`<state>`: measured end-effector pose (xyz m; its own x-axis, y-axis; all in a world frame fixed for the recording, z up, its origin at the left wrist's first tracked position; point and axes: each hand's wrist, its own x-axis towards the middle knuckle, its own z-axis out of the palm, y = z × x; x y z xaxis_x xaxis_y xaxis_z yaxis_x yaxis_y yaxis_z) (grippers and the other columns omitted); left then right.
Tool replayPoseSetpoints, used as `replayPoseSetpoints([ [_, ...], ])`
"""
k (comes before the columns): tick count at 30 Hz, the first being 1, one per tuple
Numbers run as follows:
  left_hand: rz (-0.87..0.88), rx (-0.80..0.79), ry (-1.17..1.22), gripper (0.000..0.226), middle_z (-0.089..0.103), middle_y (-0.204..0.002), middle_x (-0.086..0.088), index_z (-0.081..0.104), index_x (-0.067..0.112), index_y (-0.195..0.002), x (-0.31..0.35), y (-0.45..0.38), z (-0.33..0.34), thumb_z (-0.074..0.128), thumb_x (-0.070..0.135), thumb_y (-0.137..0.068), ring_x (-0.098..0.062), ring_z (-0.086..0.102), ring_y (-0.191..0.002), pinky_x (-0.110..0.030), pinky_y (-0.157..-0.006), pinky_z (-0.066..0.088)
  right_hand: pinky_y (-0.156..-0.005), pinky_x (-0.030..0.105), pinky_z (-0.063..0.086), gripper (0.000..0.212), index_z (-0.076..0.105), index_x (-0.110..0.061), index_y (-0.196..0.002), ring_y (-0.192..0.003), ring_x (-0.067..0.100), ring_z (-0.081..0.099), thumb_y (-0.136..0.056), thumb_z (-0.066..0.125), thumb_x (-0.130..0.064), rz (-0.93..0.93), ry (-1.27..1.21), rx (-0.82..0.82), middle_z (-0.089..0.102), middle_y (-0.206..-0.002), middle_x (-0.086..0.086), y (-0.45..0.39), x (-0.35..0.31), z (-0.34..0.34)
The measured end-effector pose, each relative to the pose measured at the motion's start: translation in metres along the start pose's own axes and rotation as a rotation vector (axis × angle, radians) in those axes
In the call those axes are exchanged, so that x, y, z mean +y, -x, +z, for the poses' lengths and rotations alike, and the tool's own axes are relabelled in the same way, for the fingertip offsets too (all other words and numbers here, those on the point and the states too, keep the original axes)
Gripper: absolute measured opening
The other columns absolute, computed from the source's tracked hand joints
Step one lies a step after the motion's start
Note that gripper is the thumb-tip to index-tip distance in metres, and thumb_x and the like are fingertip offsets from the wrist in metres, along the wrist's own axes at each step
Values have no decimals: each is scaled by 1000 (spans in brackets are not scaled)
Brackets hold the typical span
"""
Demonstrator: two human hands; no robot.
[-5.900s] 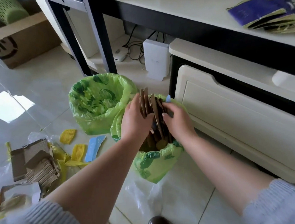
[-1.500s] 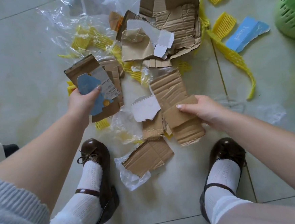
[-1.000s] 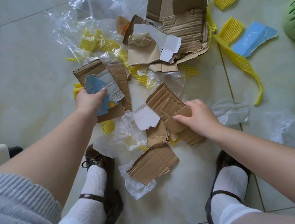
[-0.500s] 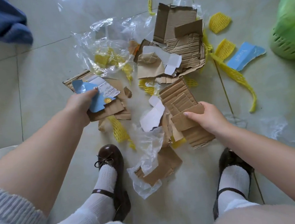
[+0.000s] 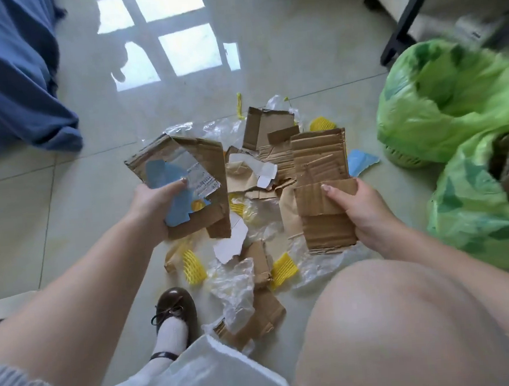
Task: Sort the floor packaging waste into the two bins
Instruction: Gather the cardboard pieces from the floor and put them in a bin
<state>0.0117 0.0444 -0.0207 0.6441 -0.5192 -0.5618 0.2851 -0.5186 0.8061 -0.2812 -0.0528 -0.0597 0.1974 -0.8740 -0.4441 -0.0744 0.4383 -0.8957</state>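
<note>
My left hand point(image 5: 153, 200) grips a stack of brown cardboard pieces point(image 5: 205, 166) with a blue scrap and a printed label on top, held above the floor. My right hand point(image 5: 361, 211) holds several corrugated cardboard pieces point(image 5: 319, 163), also lifted. Below them a pile of torn cardboard point(image 5: 268, 137), clear plastic film point(image 5: 236, 285) and yellow foam netting point(image 5: 193, 266) lies on the tiles. Two bins lined with green bags stand at the right: the far bin point(image 5: 442, 117) looks empty inside, the near bin point(image 5: 473, 206) holds cardboard.
A blue cloth point(image 5: 6, 75) hangs at the upper left. A black table leg point(image 5: 401, 20) and white furniture stand behind the bins. My knee point(image 5: 394, 319) and brown shoe point(image 5: 172, 306) are at the front. A blue paper scrap point(image 5: 361, 160) lies near the far bin.
Both hands have lifted their cardboard off the pile and risen. The view has swung up and right, bringing both green bins into sight. Earlier I was pressing cardboard into the near bin.
</note>
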Motion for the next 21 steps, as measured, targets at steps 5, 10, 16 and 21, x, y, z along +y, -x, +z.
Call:
replayPoseSetpoints([
  [5, 68, -188, 77, 45, 64, -104, -16, 54, 7, -120, 21, 40, 69, 70, 16, -79, -32, 63, -88, -45, -76, 52, -62, 24, 53, 12, 58, -19, -87, -69, 6, 66, -83, 67, -12, -107, -80, 86, 67, -84, -1, 13, -40, -53],
  [10, 106, -441, 114, 44, 66, -104, -17, 56, 11, -114, 43, 84, 155, 66, 19, -72, -34, 66, -89, -50, -79, 53, -57, 25, 53, 12, 57, -18, -87, -63, 5, 67, -82, 68, -12, -143, -136, 210, 68, -80, 0, 21, -65, -117],
  [16, 90, -638, 105, 39, 66, -100, -18, 52, 4, -119, 54, 131, 254, 55, 11, -81, -25, 70, -72, -33, -56, 55, -72, 36, 55, 12, 57, -19, -89, -79, 21, 64, -84, 67, -16, -149, -189, 390, 66, -84, 5, 37, -84, -198],
  [21, 31, -779, 122, 34, 66, -108, -20, 53, 4, -120, 53, 169, 335, 50, 6, -86, -32, 67, -91, -47, -78, 56, -86, 49, 52, 7, 62, -25, -70, -86, 25, 63, -70, 69, -25, -198, -273, 675, 67, -83, 1, 47, -95, -274],
])
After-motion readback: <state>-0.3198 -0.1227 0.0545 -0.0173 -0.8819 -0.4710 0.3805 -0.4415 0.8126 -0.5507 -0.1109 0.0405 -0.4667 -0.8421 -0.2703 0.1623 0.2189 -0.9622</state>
